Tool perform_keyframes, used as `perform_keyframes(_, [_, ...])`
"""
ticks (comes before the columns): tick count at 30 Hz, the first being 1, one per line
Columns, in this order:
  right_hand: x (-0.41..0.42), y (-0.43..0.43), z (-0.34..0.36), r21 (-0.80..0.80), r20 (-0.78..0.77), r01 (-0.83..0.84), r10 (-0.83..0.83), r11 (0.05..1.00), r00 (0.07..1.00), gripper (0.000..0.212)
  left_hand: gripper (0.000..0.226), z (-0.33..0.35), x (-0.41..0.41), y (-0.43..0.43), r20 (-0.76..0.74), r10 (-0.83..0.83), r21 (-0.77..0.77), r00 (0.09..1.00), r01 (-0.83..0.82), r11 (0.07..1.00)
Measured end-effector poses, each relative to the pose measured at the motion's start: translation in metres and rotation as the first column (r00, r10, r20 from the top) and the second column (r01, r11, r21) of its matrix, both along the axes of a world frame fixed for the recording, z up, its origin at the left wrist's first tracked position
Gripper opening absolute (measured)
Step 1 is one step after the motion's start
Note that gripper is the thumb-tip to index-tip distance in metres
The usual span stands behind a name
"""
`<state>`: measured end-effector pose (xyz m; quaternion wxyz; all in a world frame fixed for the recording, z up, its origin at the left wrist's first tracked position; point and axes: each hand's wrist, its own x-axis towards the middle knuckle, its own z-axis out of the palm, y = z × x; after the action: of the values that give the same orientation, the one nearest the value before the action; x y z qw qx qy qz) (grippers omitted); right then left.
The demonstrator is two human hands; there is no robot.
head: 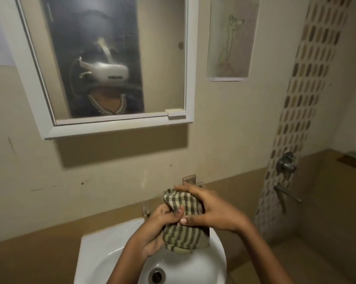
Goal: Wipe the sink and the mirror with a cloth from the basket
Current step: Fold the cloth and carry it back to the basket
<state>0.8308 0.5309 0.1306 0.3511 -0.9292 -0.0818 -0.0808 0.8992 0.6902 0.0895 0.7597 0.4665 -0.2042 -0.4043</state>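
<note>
A bunched checked and striped cloth (pixel 183 228), green and dark brown, hangs above the white sink (pixel 103 249). My left hand (pixel 152 232) grips its lower left part. My right hand (pixel 210 210) closes over its top and right side. Both hands hold it over the basin, whose drain (pixel 157 276) shows below. The mirror (pixel 158 64) in a white frame hangs on the wall above left and looks hazy. The tap is mostly hidden behind the cloth and hands.
A metal wall tap with a lever (pixel 285 165) sticks out at the right beside a mosaic tile strip (pixel 308 99). A framed drawing (pixel 230 37) sits in a wall niche. A small metal fitting (pixel 146 209) stands at the sink's back edge.
</note>
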Motion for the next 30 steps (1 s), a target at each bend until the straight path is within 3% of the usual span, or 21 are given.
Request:
perform_keyframes(2, [-0.008,-0.005,-0.009,-0.015,0.025,0.060,-0.059,0.998,0.998,0.071,0.036,-0.002,-0.004,-0.003,0.037,0.011,0.094,0.999,-0.015,0.995])
perform_keyframes(6, [-0.023,-0.010,-0.020,-0.046,0.085,0.235,-0.230,0.971,0.969,0.049,0.013,-0.008,-0.013,-0.011,0.335,0.157,0.277,0.929,-0.256,0.926])
perform_keyframes(9, [-0.031,-0.016,-0.026,-0.086,0.197,0.383,-0.361,0.920,0.911,0.030,0.020,-0.017,-0.017,-0.021,0.414,0.297,0.205,0.860,-0.406,0.890])
perform_keyframes(11, [-0.038,-0.022,-0.029,-0.072,0.250,0.451,-0.421,0.890,0.872,0.040,0.022,-0.021,-0.020,-0.029,0.472,0.392,0.135,0.790,-0.504,0.853])
perform_keyframes(12, [-0.044,-0.025,-0.030,0.011,0.234,0.446,-0.436,0.895,0.869,0.039,0.029,-0.022,-0.021,-0.034,0.508,0.420,0.102,0.752,-0.536,0.838])
perform_keyframes(14, [-0.057,-0.034,-0.031,0.290,0.144,0.327,-0.378,0.900,0.914,0.032,0.044,-0.019,-0.028,-0.047,0.568,0.393,0.024,0.723,-0.492,0.870])
perform_keyframes(17, [-0.077,-0.051,-0.039,0.528,0.058,0.261,-0.341,0.808,0.938,0.031,0.069,-0.020,-0.041,-0.075,0.448,0.290,-0.029,0.846,-0.311,0.950])
perform_keyframes(19, [-0.093,-0.065,-0.042,0.605,0.015,0.337,-0.434,0.721,0.901,0.028,0.061,-0.021,-0.056,-0.099,0.383,0.267,-0.010,0.884,-0.285,0.958])
perform_keyframes(22, [-0.124,-0.095,-0.047,0.670,-0.109,0.487,-0.574,0.560,0.811,0.031,0.027,-0.019,-0.088,-0.139,0.354,0.249,0.079,0.901,-0.294,0.953])
perform_keyframes(26, [-0.195,-0.148,-0.047,0.689,-0.249,0.615,-0.671,0.384,0.698,0.037,0.019,-0.017,-0.151,-0.209,0.312,0.157,0.119,0.937,-0.202,0.972])
perform_keyframes(28, [-0.245,-0.180,-0.045,0.707,-0.268,0.646,-0.738,0.286,0.620,0.043,0.013,-0.016,-0.195,-0.251,0.273,0.046,0.139,0.961,-0.087,0.986])
perform_keyframes(30, [-0.302,-0.214,-0.042,0.716,-0.283,0.670,-0.797,0.194,0.533,0.048,0.022,-0.016,-0.243,-0.295,0.228,-0.092,0.178,0.969,0.052,0.983])
